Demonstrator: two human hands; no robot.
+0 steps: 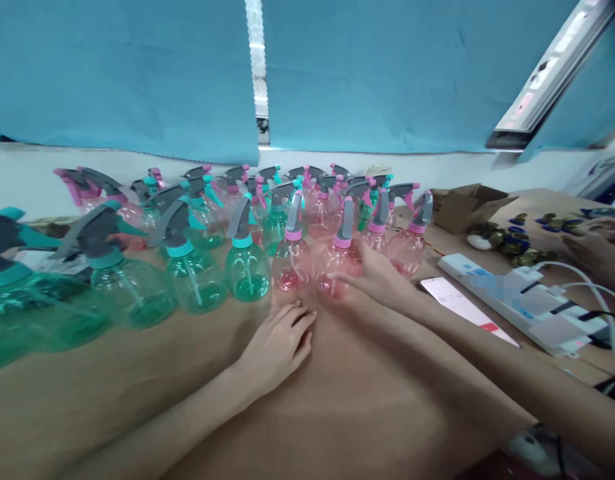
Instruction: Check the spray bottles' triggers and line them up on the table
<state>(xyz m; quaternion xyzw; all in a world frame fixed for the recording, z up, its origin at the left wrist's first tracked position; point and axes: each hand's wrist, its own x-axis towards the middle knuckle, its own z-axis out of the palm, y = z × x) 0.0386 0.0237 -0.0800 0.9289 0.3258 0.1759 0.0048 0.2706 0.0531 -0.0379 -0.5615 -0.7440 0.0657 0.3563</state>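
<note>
My right hand (380, 273) is wrapped round a pink spray bottle (337, 263) with a grey and pink trigger head, its thumb across the front. The bottle stands upright on the brown table (307, 413). My left hand (280, 343) lies on the table, fingers stretched forward, with nothing in it. Just ahead of it is another pink spray bottle (291, 263). A green spray bottle (247, 270) stands further left, and more green ones continue the front row. Behind them, several pink and green spray bottles are crowded together, partly hidden.
To the right lie a phone (467, 310) and a white power strip (517, 300) with cables. An open cardboard box (470, 207) sits behind. Several small gold and blue parts (527, 247) lie near another person's hand (602, 243). Blue curtains (387, 73) hang at the back.
</note>
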